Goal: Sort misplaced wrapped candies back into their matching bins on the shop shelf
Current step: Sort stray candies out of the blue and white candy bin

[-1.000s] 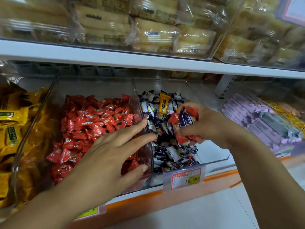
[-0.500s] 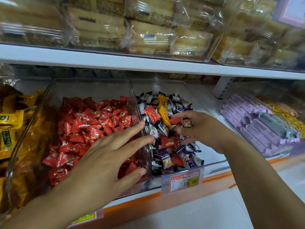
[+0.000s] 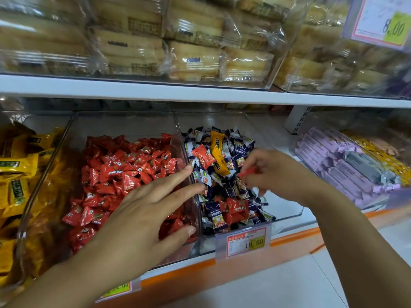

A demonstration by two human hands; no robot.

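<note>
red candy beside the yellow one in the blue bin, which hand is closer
Left: left hand has index tip just lower left of the red candy; right hand is farther right, pinching a second red candy.

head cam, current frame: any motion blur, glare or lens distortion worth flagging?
Head view: the right hand and the red candy it pinches are motion-smeared, while the left hand is sharper. Head view: glare streaks cross the clear cake wrappers up top. Head view: the shelf edge bows slightly from the wide lens. Head view: the price tag still reads 19.90.
</note>
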